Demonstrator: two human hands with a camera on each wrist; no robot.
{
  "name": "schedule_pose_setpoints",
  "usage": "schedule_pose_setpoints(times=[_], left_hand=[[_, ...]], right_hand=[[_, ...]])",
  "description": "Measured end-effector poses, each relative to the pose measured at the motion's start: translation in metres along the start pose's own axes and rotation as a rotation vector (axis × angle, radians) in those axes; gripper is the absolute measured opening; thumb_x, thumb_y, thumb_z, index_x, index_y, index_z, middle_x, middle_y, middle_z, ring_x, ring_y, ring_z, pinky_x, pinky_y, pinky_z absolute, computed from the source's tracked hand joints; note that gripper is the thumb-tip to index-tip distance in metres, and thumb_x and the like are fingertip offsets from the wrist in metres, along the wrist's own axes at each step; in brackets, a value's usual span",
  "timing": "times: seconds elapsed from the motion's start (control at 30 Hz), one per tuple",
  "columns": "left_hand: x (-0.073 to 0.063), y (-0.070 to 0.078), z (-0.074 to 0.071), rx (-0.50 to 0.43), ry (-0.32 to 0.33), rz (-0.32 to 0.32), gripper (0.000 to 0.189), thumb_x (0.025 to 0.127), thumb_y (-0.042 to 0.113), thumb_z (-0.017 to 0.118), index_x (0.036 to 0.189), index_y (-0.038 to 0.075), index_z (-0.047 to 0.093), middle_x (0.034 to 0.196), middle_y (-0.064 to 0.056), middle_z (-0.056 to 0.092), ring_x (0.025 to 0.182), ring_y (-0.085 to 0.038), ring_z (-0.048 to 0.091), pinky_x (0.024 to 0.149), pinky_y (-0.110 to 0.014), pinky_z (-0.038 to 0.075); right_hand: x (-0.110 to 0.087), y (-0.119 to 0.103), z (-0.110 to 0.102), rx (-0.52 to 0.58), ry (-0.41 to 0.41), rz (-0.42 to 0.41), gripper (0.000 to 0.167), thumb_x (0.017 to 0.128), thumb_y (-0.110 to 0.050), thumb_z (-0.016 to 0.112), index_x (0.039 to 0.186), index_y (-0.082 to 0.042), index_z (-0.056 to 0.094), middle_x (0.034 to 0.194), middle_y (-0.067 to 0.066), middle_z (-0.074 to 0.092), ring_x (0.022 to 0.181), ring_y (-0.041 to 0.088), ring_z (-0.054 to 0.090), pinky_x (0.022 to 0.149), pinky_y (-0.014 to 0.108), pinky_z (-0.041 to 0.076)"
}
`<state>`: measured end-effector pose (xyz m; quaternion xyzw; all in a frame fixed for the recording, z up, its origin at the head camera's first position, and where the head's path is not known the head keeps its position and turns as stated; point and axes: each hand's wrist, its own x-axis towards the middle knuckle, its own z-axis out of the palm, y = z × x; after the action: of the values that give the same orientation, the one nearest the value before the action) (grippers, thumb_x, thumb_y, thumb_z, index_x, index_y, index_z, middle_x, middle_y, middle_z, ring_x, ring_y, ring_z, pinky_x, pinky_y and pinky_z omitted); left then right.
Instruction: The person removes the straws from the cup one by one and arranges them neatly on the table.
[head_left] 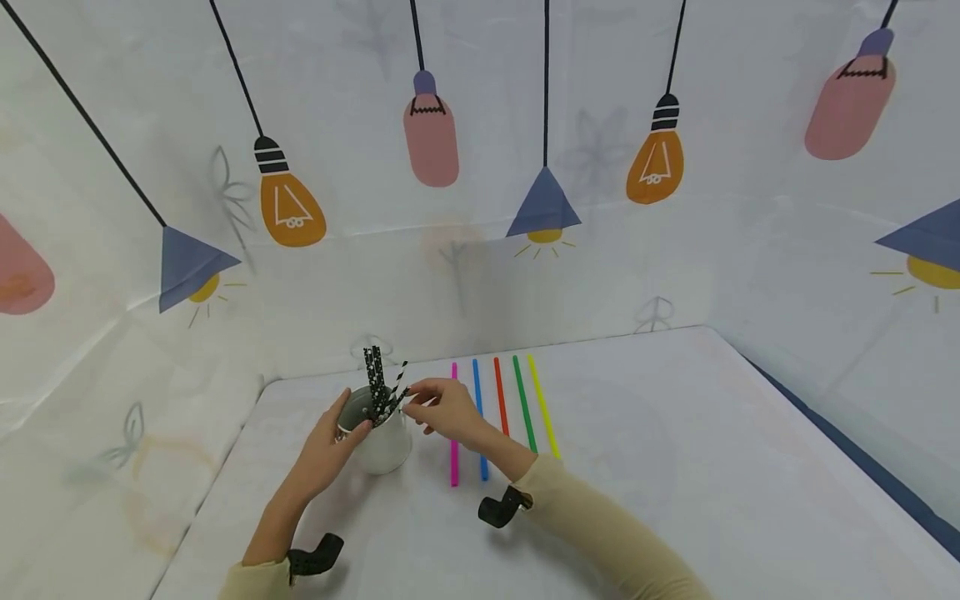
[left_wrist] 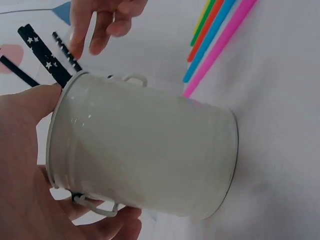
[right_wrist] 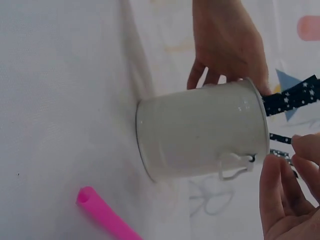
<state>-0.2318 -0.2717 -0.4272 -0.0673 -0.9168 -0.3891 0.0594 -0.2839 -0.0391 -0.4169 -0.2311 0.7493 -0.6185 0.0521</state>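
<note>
A small white metal bucket with side handles stands on the table. My left hand grips its rim, thumb on the near side and fingers round the far side. Out of the bucket's mouth lean several black paper straws with white stars and dots. At the right of the rim, my right hand pinches the upper part of one dotted black straw between thumb and fingertip. The lower end of that straw is hidden inside the bucket.
Right of the bucket, coloured straws lie in a row: pink, blue, red, green and yellow. My right forearm crosses over them. Behind the white table hangs a sheet printed with lamps.
</note>
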Motion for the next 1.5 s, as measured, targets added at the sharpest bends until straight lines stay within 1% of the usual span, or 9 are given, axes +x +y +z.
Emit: schedule_pose_setpoints(times=[0.17,0.43,0.57,0.63,0.8,1.03,1.13,1.27,1.5], left_hand=[[0.003,0.006,0.005,0.021,0.034,-0.023,0.084,0.097,0.052,0.052,0.156,0.005,0.014,0.147,-0.027,0.032,0.108,-0.036,0.05,0.085,-0.052,0.044],[0.002,0.007,0.006,0.006,0.037,0.002,0.067,0.104,0.043,0.04,0.155,0.005,0.019,0.147,-0.026,0.034,0.112,-0.037,0.047,0.087,-0.053,0.042],[0.002,0.007,0.006,-0.029,0.018,0.028,0.058,0.107,0.032,0.031,0.155,0.003,0.016,0.153,-0.026,0.025,0.134,-0.043,0.032,0.103,-0.06,0.031],[0.003,0.007,0.007,-0.036,0.021,0.028,0.057,0.107,0.032,0.031,0.155,0.003,0.016,0.155,-0.025,0.022,0.138,-0.043,0.026,0.105,-0.061,0.027],[0.005,0.011,0.008,0.004,0.053,-0.002,0.068,0.103,0.044,0.041,0.155,0.006,0.019,0.149,-0.025,0.032,0.117,-0.038,0.047,0.091,-0.055,0.041],[0.005,0.012,0.008,0.033,0.06,-0.014,0.077,0.099,0.05,0.047,0.155,0.007,0.018,0.149,-0.028,0.031,0.119,-0.044,0.048,0.093,-0.059,0.04],[0.004,0.011,0.008,0.037,0.06,-0.025,0.078,0.099,0.052,0.048,0.156,0.007,0.017,0.149,-0.028,0.03,0.118,-0.045,0.048,0.093,-0.059,0.04],[0.002,0.008,0.009,0.039,0.063,-0.038,0.08,0.098,0.054,0.047,0.156,0.008,0.016,0.149,-0.028,0.03,0.117,-0.043,0.049,0.091,-0.059,0.041],[-0.001,0.006,0.01,0.01,0.083,-0.05,0.078,0.099,0.052,0.046,0.156,0.007,0.017,0.15,-0.029,0.027,0.128,-0.047,0.039,0.097,-0.06,0.038]], right_hand=[[0.001,0.001,0.001,0.009,0.025,-0.035,0.022,0.089,-0.015,0.073,0.108,-0.006,0.071,0.087,-0.002,0.069,0.073,0.023,0.067,0.056,0.029,0.056],[0.001,0.003,0.004,0.024,0.064,-0.071,0.019,0.088,-0.014,0.073,0.104,-0.005,0.072,0.086,-0.001,0.069,0.07,0.023,0.067,0.055,0.03,0.056],[0.002,0.005,0.005,0.03,0.075,-0.083,0.014,0.089,-0.015,0.073,0.099,-0.007,0.073,0.082,-0.002,0.069,0.071,0.026,0.066,0.055,0.03,0.056],[0.002,0.004,0.005,0.032,0.078,-0.098,0.013,0.089,-0.016,0.072,0.098,-0.007,0.074,0.081,-0.002,0.069,0.071,0.027,0.065,0.056,0.03,0.056],[-0.003,-0.005,0.0,0.054,0.095,-0.128,0.013,0.09,-0.017,0.072,0.099,-0.006,0.073,0.087,0.004,0.07,0.073,0.022,0.067,0.058,0.03,0.056],[-0.011,-0.027,-0.024,0.223,0.081,-0.194,0.016,0.094,-0.004,0.064,0.105,0.007,0.066,0.103,0.024,0.067,0.09,0.027,0.068,0.07,0.041,0.057],[-0.022,-0.046,-0.037,0.261,0.088,-0.243,0.016,0.095,-0.001,0.061,0.105,0.011,0.063,0.103,0.023,0.067,0.094,0.03,0.067,0.073,0.043,0.056],[-0.026,-0.057,-0.053,0.321,0.138,-0.323,0.015,0.095,-0.004,0.062,0.103,0.008,0.063,0.102,0.019,0.069,0.097,0.038,0.066,0.073,0.042,0.057],[-0.021,-0.063,-0.094,0.393,0.245,-0.457,0.018,0.096,-0.005,0.061,0.107,0.01,0.061,0.099,0.02,0.069,0.088,0.026,0.07,0.075,0.041,0.056]])
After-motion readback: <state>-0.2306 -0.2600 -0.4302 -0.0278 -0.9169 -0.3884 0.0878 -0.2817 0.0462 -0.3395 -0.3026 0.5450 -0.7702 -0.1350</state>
